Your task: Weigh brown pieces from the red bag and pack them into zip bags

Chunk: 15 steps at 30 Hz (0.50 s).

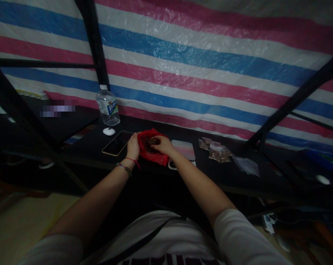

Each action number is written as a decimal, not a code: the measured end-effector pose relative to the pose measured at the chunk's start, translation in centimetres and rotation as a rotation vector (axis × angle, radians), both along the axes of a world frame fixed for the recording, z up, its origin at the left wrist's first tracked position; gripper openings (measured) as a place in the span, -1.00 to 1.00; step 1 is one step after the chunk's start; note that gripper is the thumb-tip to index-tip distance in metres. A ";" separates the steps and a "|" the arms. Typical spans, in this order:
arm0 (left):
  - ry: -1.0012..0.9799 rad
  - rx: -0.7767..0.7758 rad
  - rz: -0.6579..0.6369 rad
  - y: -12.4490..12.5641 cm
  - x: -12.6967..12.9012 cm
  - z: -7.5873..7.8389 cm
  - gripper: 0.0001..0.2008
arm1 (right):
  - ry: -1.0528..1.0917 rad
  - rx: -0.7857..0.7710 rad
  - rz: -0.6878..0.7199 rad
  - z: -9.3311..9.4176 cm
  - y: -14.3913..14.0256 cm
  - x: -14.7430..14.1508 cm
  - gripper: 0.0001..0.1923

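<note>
A red plastic bag stands with its mouth open near the front of the black table, and small brown pieces show inside it. My left hand grips the bag's left side; its fingertips are partly hidden. My right hand reaches into the mouth from the right, fingers curled together on some of the brown pieces. Just right of the bag lies a pinkish phone or case, partly covered by my right forearm. A dark-screened phone lies left of my left hand.
Several small clear bags of brown pieces lie on the right of the table, beside flat clear bags. A white mouse and a clear bottle stand at back left. Dark metal posts frame the striped sheet.
</note>
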<state>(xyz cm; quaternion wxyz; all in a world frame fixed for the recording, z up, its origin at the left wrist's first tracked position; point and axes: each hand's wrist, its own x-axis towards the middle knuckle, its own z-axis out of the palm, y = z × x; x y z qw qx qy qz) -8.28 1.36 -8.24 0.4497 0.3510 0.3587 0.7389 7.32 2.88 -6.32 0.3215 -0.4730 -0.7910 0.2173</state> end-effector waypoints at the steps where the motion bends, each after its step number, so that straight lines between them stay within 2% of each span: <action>1: 0.048 0.010 0.029 -0.2 0.0 0.2 -0.68 | 0.002 0.014 0.006 0.1 -0.2 -0.1 -0.60; 4: 0.183 0.033 0.075 -0.5 -0.1 0.6 -0.70 | 0.008 0.052 0.019 0.5 -0.6 -0.2 -0.61; 8: 0.303 0.044 0.080 -0.4 -0.1 0.3 -0.68 | -0.015 0.077 0.017 0.6 -0.8 -0.2 -0.64; 12: 0.367 0.064 0.080 -0.2 -0.3 -0.2 -0.66 | -0.008 0.081 0.013 0.3 -0.7 0.1 -0.62; 15: 0.333 0.043 0.078 0.0 -0.5 -0.5 -0.66 | 0.058 0.073 0.010 0.2 -0.8 0.6 -0.60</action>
